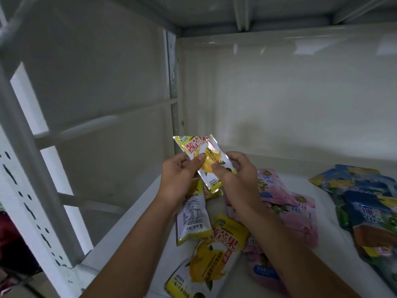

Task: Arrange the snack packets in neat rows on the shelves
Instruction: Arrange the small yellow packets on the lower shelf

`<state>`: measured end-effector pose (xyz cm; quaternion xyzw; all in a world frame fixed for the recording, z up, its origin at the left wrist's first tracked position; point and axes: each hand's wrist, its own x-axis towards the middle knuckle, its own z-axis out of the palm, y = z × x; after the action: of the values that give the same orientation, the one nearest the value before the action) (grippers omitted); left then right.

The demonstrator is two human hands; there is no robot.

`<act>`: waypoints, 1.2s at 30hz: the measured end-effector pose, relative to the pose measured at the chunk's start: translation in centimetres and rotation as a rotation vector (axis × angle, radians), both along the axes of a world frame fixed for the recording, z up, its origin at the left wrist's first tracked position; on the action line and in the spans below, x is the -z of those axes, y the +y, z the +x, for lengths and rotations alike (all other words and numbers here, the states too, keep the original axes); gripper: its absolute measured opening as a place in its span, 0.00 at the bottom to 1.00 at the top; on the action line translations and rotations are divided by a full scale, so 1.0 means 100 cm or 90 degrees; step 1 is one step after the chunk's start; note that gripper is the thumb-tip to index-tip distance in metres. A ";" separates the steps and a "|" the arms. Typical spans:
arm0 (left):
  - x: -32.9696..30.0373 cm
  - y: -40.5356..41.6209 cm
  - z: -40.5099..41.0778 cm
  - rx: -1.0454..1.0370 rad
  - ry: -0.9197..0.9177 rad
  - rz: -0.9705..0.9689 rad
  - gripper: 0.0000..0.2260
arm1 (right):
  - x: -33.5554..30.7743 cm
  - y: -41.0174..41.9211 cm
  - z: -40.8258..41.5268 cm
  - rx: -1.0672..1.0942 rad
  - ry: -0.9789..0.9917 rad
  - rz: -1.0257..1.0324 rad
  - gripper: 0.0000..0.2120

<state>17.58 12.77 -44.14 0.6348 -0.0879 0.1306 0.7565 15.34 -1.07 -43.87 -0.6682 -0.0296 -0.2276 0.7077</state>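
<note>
Both hands raised over shelf (300, 186): left hand (180, 176) and right hand (238, 179) pinch yellow mango packet (206, 155) between them; more packets below.

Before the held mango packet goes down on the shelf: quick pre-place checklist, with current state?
1. Grip: left hand and right hand both pinch the yellow mango packet with their thumbs on its face. Ok.
2. Packet clear of the shelf: it is lifted above the pile. Ok.
3. Face forward: printed front toward the camera, but tilted. Not ok yet.
4. Free spot: bare shelf behind the hands near the back wall. Ok.
5. Yellow row: loose yellow packets lie at mixed angles, one back-side up. Not ok.
6. Pink packets and blue packets overlap in heaps. Not ok.
</note>
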 end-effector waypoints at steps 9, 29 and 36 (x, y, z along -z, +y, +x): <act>0.001 -0.001 -0.005 0.068 -0.025 0.056 0.14 | 0.002 -0.006 0.000 0.024 -0.059 -0.112 0.18; -0.006 -0.005 -0.011 0.062 0.009 0.021 0.11 | 0.007 0.004 -0.001 0.030 -0.133 -0.242 0.22; -0.003 0.006 -0.014 0.062 -0.027 0.021 0.05 | 0.004 0.003 -0.004 0.004 -0.117 -0.237 0.20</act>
<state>16.16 13.38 -43.80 0.6393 -0.1371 0.1053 0.7493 14.90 -0.74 -44.26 -0.7641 -0.1337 -0.2806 0.5653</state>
